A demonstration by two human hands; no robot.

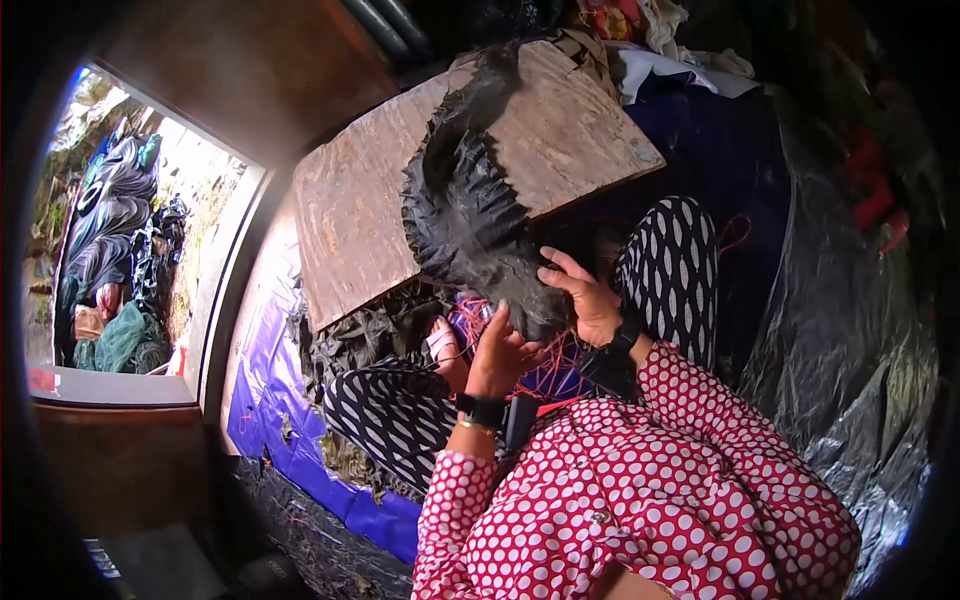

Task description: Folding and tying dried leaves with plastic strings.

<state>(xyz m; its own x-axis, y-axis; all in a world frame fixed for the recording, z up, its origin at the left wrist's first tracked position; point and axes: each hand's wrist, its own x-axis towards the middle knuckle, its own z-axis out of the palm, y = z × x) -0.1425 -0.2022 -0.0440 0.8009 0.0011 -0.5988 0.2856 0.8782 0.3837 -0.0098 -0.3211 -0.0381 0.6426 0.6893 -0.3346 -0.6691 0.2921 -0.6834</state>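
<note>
A long, dark strip of thin crinkled material [465, 210] with ruffled edges lies in a curve over a worn wooden board [350, 220]. Its near end hangs off the board toward me, between my hands. My left hand [500, 355] holds the lower left of that end, thumb up and fingers curled under it. On the opposite side, my right hand [590, 305] grips the edge, its upper fingers stretched along the surface and the others partly hidden. Whether the strip is plastic or something else I cannot tell.
Tangled pink-red string [545, 375] lies below my hands, between my bent legs. Crumpled dark scraps [370, 335] sit under the board's near edge. Purple sheeting [285, 400] spreads at the left, black plastic sheeting [840, 330] at the right. A framed opening [235, 250] shows bundled coils outside.
</note>
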